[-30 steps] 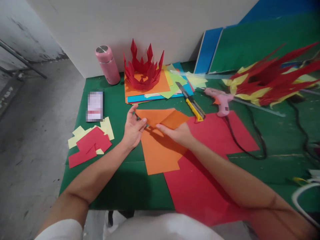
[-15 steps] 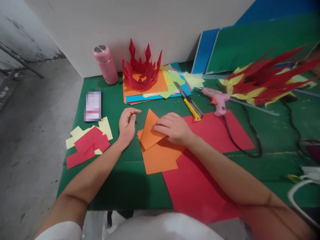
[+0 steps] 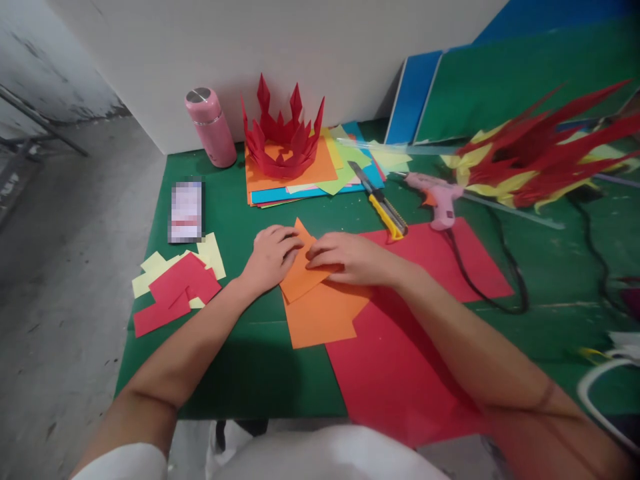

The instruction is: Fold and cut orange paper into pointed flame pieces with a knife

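Against a pale wall (image 3: 360, 40) stands a green table (image 3: 230, 207). Upon it, the left hand (image 3: 273, 257) is half curled, its fingertips touching the left side of a folded orange paper (image 3: 303, 283); the right hand (image 3: 353, 259), also half curled, lays its fingers over the right side. Whether either hand pinches it, one cannot tell. The folded orange paper lies between the hands, neither clearly nearer, and its long axis runs from the near edge to a tip directed toward the wall. Beneath it is a flat orange sheet (image 3: 320, 325), partly over red paper (image 3: 400, 367) at the right. Farther off stands a red paper crown (image 3: 280, 163).
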Available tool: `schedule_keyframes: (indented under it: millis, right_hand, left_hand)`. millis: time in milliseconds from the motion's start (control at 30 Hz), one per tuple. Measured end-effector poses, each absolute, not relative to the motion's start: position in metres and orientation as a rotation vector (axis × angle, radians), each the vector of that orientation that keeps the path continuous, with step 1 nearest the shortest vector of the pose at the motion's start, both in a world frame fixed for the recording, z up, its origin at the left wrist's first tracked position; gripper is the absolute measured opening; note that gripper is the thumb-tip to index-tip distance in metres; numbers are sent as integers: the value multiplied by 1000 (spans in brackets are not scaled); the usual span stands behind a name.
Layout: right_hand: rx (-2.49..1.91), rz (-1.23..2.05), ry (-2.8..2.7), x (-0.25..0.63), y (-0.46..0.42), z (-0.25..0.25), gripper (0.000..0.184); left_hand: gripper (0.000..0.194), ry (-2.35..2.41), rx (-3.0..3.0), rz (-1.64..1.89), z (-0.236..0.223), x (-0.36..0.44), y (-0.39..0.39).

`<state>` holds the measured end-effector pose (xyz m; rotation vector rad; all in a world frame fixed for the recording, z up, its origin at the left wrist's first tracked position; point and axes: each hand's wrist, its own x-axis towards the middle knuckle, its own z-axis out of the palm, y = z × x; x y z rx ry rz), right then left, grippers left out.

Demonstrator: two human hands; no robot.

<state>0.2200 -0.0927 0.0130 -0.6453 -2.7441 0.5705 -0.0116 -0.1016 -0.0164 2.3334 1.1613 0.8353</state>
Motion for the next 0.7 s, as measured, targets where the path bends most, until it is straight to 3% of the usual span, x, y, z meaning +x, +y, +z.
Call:
schedule_keyframes:
  millis: [200, 467, 700]
  right_hand:
    - [-710, 962, -2668, 232, -87, 24, 27]
    - [-803, 1191, -2548, 235, -86, 23, 26]
    - [-1032, 1173, -2368, 227, -85, 14, 24]
  left_hand:
    - [25, 1284, 2404, 686, -14, -12, -105]
    - [32, 1312, 2376, 676, -20, -12, -104]
    - [15, 1267, 2253, 747, -19, -16, -100]
